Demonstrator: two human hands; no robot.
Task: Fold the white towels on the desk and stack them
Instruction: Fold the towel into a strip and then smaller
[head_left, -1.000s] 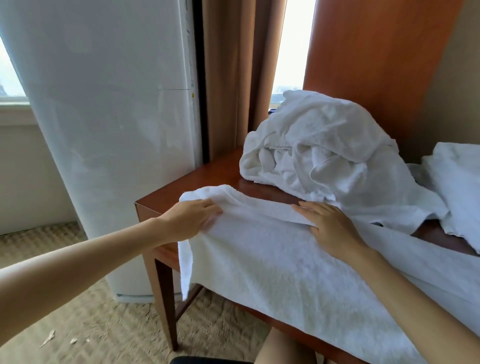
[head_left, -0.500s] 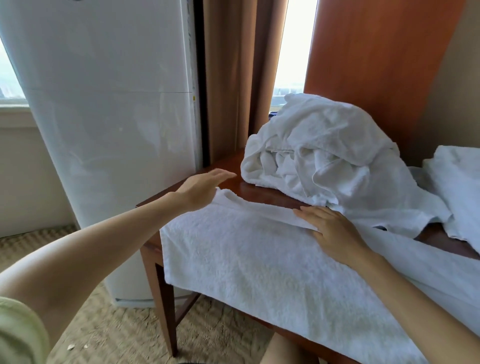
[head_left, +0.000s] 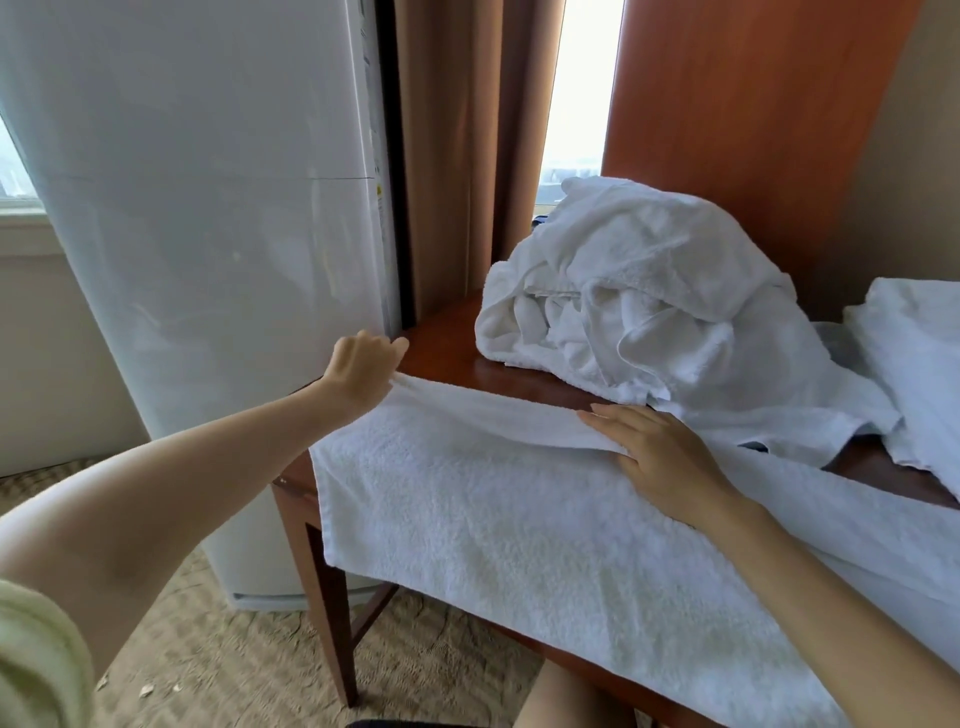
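Note:
A long white towel (head_left: 483, 499) lies flat across the near side of the wooden desk (head_left: 447, 343), its front edge hanging over the desk's front. My left hand (head_left: 361, 371) pinches the towel's far left corner and holds it pulled taut toward the far left. My right hand (head_left: 660, 457) lies flat, fingers straight, pressing the towel's far edge at the middle. Behind it sits a crumpled heap of white towels (head_left: 639, 291). More white towel (head_left: 914, 374) lies at the right edge of the view.
A tall white appliance (head_left: 208, 208) stands just left of the desk. Brown curtains (head_left: 457, 156) and a wooden panel (head_left: 737, 130) rise behind. The floor (head_left: 234, 660) is beige carpet. My knee (head_left: 566, 696) shows under the desk's front edge.
My left hand has carried the towel's corner away from me and to the far left, stretching the far edge straight. The right hand has stayed pressing in place.

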